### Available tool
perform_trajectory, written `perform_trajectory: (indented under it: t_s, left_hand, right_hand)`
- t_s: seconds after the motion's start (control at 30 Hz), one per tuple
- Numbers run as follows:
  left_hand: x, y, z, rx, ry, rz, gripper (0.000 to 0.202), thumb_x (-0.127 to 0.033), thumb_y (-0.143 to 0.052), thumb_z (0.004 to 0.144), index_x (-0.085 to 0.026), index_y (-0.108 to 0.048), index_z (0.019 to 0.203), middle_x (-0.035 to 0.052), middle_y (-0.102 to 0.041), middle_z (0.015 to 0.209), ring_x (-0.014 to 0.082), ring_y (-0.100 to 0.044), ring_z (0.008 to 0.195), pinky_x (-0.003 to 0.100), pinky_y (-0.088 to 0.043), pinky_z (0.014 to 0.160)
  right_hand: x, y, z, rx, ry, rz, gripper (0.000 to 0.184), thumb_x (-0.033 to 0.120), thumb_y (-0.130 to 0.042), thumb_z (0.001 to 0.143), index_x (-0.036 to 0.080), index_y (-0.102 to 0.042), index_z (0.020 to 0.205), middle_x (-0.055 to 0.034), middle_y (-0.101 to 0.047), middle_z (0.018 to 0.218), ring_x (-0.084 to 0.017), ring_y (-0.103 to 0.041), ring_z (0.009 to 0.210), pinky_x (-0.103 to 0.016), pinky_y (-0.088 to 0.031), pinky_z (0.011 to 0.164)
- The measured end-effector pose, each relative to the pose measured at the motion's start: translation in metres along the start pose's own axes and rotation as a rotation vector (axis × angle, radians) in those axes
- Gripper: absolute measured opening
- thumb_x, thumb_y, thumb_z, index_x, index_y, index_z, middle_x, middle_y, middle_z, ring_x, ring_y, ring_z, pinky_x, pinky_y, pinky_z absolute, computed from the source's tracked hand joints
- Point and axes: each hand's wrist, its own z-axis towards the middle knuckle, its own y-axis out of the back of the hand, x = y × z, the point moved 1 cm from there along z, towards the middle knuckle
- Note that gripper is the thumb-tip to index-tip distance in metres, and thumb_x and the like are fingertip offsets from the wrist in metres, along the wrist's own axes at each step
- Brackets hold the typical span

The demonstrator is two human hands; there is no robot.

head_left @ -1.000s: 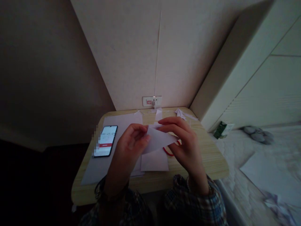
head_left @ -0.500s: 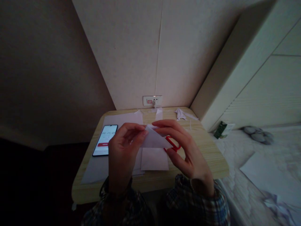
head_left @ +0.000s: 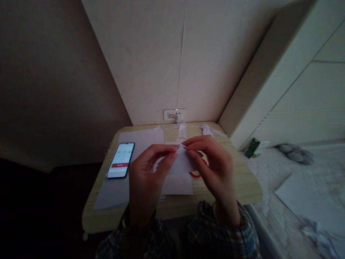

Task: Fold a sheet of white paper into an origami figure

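A folded piece of white paper (head_left: 180, 162) is held up over the small wooden table between both hands. My left hand (head_left: 151, 171) pinches its upper left side between thumb and fingers. On the other side, my right hand (head_left: 211, 163) pinches the paper close to its top point, with the thumb in front. Below it lies a square white sheet (head_left: 178, 185) on the table. The red handles of a pair of scissors (head_left: 196, 175) show partly behind my right hand; the blades are hidden.
A phone (head_left: 122, 160) with a running timer lies at the left on large white sheets (head_left: 110, 196). Folded paper (head_left: 206, 130) and a paper strip (head_left: 182, 131) are at the table's back edge, under a wall socket (head_left: 174, 115). Right of the table, a bed holds a green box (head_left: 252, 148) and paper (head_left: 304, 198).
My right thumb and fingers have moved in and up to pinch the paper near its top point. My left hand has shifted slightly right, and the paper has turned.
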Motion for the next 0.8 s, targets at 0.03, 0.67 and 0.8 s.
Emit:
perform_trajectory:
  t_s: [0.03, 0.67, 0.8]
  left_hand:
    - [-0.0009, 0.0, -0.0005, 0.009, -0.007, 0.006, 0.021, -0.006, -0.072, 0.079, -0.027, -0.075, 0.082, -0.0075, -0.078, 0.082, 0.0093, -0.073, 0.079, 0.015, -0.058, 0.075]
    - [-0.0042, 0.0013, -0.0076, 0.075, -0.193, 0.177, 0.032, -0.005, -0.074, 0.079, -0.027, -0.067, 0.101, -0.0078, -0.073, 0.095, 0.008, -0.069, 0.09, 0.015, -0.053, 0.085]
    - [-0.0049, 0.0011, -0.007, 0.117, -0.178, 0.176, 0.031, -0.002, -0.071, 0.079, -0.026, -0.065, 0.097, -0.008, -0.069, 0.092, 0.0074, -0.066, 0.091, 0.014, -0.052, 0.084]
  right_hand:
    - [-0.0002, -0.0004, -0.0007, -0.01, -0.017, 0.018, 0.013, 0.01, -0.061, 0.091, 0.021, -0.067, 0.085, -0.0016, -0.069, 0.093, -0.013, -0.064, 0.09, -0.027, -0.05, 0.08]
    - [0.0031, -0.0018, -0.0039, 0.027, -0.136, 0.044, 0.006, 0.016, -0.069, 0.088, 0.022, -0.067, 0.089, 0.0045, -0.068, 0.082, -0.009, -0.063, 0.078, -0.02, -0.05, 0.069]
    - [0.0015, -0.0046, -0.0049, -0.018, -0.154, 0.165, 0.015, 0.011, -0.065, 0.089, 0.025, -0.067, 0.089, 0.006, -0.067, 0.083, -0.009, -0.063, 0.078, -0.02, -0.05, 0.069]
